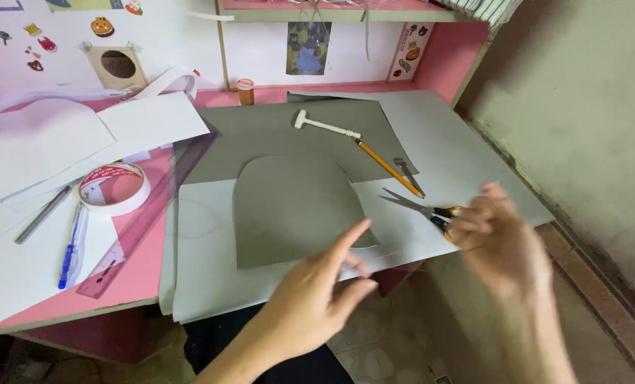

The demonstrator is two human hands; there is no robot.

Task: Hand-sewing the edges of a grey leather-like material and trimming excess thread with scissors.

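Lying at the far left edge of the desk: white paper sheets (40,142), overlapping, with a grey pencil (42,215) on the lower sheet.
Blue pen: it lies (71,249) on the white paper near the desk's front edge, just beside a clear ruler (143,220) that runs slantwise over the pink desk (129,274).
Tape roll: a white ring (115,188) just behind the pen, touching the ruler's side.
Grey card: a large sheet (275,131) toward the back of the desk, with an arch-shaped grey cutout (289,210) lying on the pale sheet (211,284) that overhangs the front edge.
My left hand: it (317,295) hovers at the front edge, fingers spread, forefinger tip over the cutout's lower right corner, pinching nothing.
White tool and pencil: a small white T-shaped tool (324,125) and an orange pencil (388,167) lie behind the cutout.
Scissors: orange-handled (420,208), blades open, on the pale sheet near its right edge.
My right hand: it (499,235) is blurred, fingertips at the scissors' handles; I cannot tell whether they grip.
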